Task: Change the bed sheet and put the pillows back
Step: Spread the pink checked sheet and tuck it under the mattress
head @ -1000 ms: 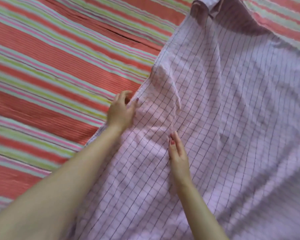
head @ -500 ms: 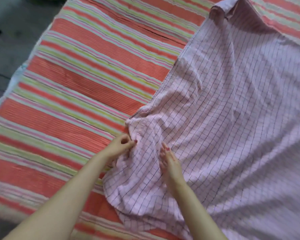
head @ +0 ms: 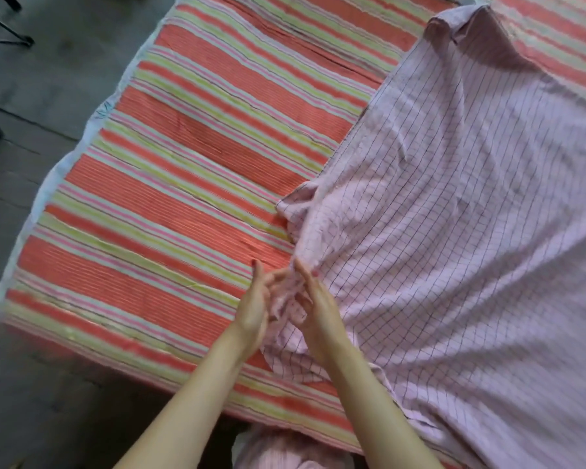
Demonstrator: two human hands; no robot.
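The pink checked sheet lies rumpled over the right side of the striped bed, its left edge running diagonally from the top right down to the hands. The left hand and right hand face each other with bunched sheet between them; whether either grip clamps the fabric, I cannot tell.

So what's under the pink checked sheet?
The striped mattress, bare on the left, runs under the pink checked sheet. How far the stripes go beneath, and anything else covered, can't be seen.
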